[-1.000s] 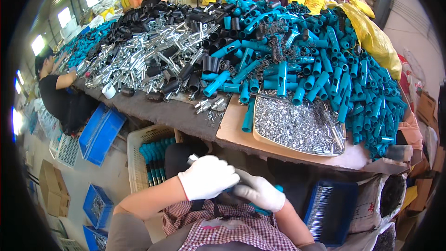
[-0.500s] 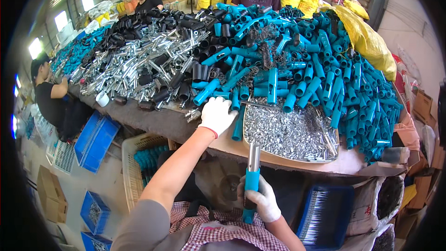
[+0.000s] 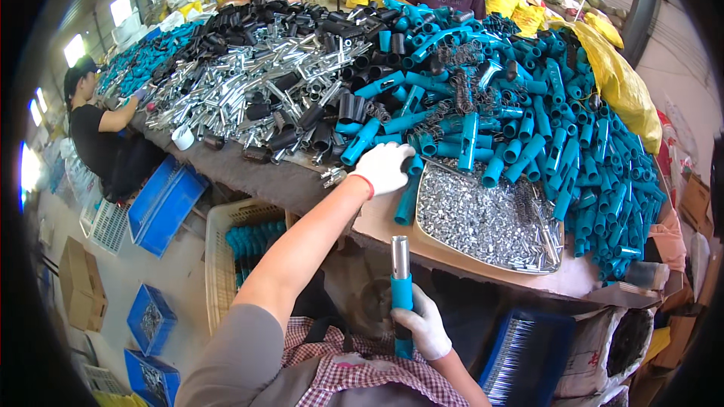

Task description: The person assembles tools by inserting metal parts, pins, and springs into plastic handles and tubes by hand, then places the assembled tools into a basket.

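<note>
Tube clasped upright in right hand; left hand at teal pile, hold hard to tell.

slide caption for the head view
Right hand holding a silver-topped teal tube, left hand at the pile of teal tubes beside small metal pieces.

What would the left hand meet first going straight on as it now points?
The left hand would probably meet the far end of the teal tube just ahead, though depth is unclear.

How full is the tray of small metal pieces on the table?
Filled, not empty: small metal pieces cover almost the whole tray, out to its rim; how deep, I cannot tell.
</note>
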